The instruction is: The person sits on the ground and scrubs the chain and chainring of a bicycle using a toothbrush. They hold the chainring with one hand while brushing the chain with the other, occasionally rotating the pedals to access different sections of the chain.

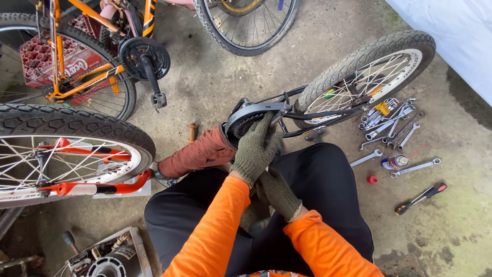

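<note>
We are sitting on the concrete floor (pixel 215 77) with a small bike lying on its side in front of our knees. Our left hand (pixel 254 150), in a green knit glove, is pressing down on the gray chain guard (pixel 251 112), and its fingers are curling over the guard and the toothed chainring (pixel 246 125) under it. Our right hand (pixel 278 192), also gloved, is sitting lower, close against our black trousers, and its fingers are bending inward, but we cannot tell if they are gripping anything. We think we are working on the crank and chain part of the bike right now, and the hand on top is holding it steady. The next move is calling for a good tool and a firm hold, because the teeth are sharp and close to our fingers. The bike's rear wheel (pixel 366 72) is lying just past the guard. The pile of wrenches (pixel 389 123) is near on the right, with 1 spray can (pixel 393 162), 1 red cap (pixel 372 179) and 1 screwdriver (pixel 421 198) close by. On the left, a big wheel (pixel 66 149) and an orange bike (pixel 92 51) are crowding us, so the right side is giving us more room.
</note>
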